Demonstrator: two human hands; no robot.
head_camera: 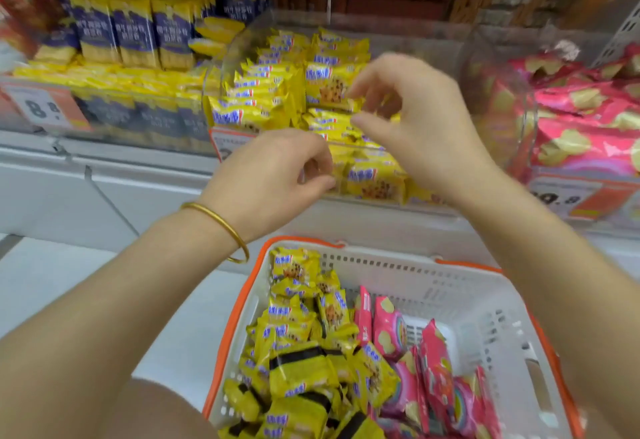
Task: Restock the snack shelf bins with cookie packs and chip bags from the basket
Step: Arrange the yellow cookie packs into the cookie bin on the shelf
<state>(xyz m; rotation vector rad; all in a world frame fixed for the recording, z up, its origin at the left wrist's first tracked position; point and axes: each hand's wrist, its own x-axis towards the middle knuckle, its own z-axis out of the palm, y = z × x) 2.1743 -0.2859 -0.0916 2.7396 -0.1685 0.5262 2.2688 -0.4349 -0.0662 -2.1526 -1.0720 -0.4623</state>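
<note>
Basket: white perforated plastic, matt, orange rim. Cookie packs and chip bags inside it: glossy film. Bin above the basket: clear smooth plastic. Bangle: polished metal.

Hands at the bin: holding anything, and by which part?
Right hand pinches a yellow cookie pack by its lower right corner; left hand: cannot be told.

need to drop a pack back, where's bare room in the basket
Bare floor shows in the white plastic basket with the orange rim, along its far and right walls beside the pink chip bags. Its left half is crowded with yellow cookie packs.
</note>
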